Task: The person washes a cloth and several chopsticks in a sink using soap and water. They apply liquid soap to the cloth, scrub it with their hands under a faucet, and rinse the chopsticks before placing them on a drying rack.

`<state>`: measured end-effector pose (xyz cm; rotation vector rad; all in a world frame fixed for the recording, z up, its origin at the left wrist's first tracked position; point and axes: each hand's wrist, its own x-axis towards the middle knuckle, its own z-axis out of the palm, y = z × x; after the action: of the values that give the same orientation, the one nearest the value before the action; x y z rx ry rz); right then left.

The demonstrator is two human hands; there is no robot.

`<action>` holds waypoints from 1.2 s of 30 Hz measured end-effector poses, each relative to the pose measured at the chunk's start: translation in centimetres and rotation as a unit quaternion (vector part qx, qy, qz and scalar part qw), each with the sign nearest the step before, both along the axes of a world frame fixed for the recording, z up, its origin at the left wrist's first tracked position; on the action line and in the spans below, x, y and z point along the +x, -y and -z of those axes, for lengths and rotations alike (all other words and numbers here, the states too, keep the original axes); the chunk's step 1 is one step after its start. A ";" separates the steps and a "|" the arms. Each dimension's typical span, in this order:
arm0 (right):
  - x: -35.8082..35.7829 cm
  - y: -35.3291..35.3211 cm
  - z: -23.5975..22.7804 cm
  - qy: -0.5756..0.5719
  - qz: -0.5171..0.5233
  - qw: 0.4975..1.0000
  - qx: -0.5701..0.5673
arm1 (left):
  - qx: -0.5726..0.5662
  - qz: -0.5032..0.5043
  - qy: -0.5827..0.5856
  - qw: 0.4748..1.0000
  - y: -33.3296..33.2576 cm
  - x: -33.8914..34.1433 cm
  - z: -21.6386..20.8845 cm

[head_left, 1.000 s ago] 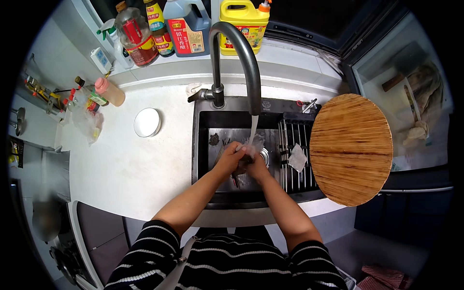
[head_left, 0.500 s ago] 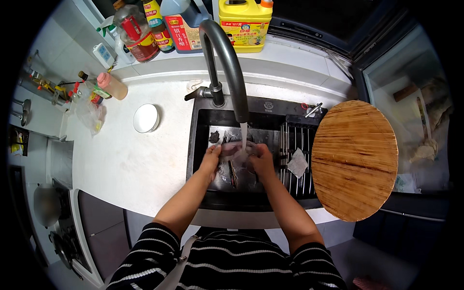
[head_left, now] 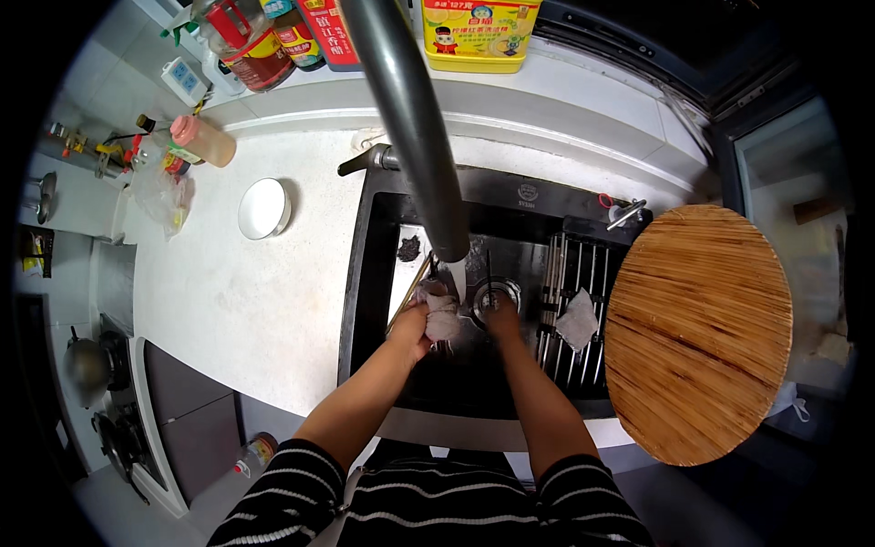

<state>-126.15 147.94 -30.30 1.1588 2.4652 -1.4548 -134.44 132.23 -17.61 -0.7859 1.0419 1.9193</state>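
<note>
Bunched and wet, a greyish-pink cloth (head_left: 442,316) is gripped in my left hand (head_left: 411,334), fingers closed round it. Water runs from the dark faucet (head_left: 428,155) just beside it. My right hand (head_left: 500,319) reaches down to the round metal drain (head_left: 510,290) in the black sink (head_left: 354,314); its fingers are hidden, and a thin dark stick stands up next to it. Against the sink's left side, near my left hand, leans a thin light-coloured stick (head_left: 407,296). A dark clump (head_left: 409,248) lies on a pale patch at the sink's left.
A metal rack (head_left: 572,264) with a grey cloth (head_left: 578,320) spans the sink's right side. Farther right is a large round wooden board (head_left: 700,333). A white bowl (head_left: 264,209) rests on the left counter (head_left: 237,292). Bottles and a yellow jug (head_left: 478,36) line the back ledge.
The cloth, spread between both hands under the water before, is now bunched in my left hand alone. My right hand has let go and moved to the drain. The view has shifted closer.
</note>
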 end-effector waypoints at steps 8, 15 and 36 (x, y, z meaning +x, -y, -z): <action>-3.9 12.9 1.5 0.106 -0.089 0.965 0.224 | -0.114 0.094 -0.204 0.968 4.7 -0.9 -1.6; -8.7 14.6 -1.0 0.028 0.027 0.987 0.154 | -0.151 0.121 -0.335 0.922 6.3 -0.4 -2.4; -1.7 3.3 -3.5 0.020 -0.106 0.993 -0.042 | -0.109 0.198 -0.262 0.938 5.1 1.3 -0.5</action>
<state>-127.88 144.65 -26.78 0.8720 2.3887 -1.4446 -133.12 127.15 -17.08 -0.1388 1.6194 1.7063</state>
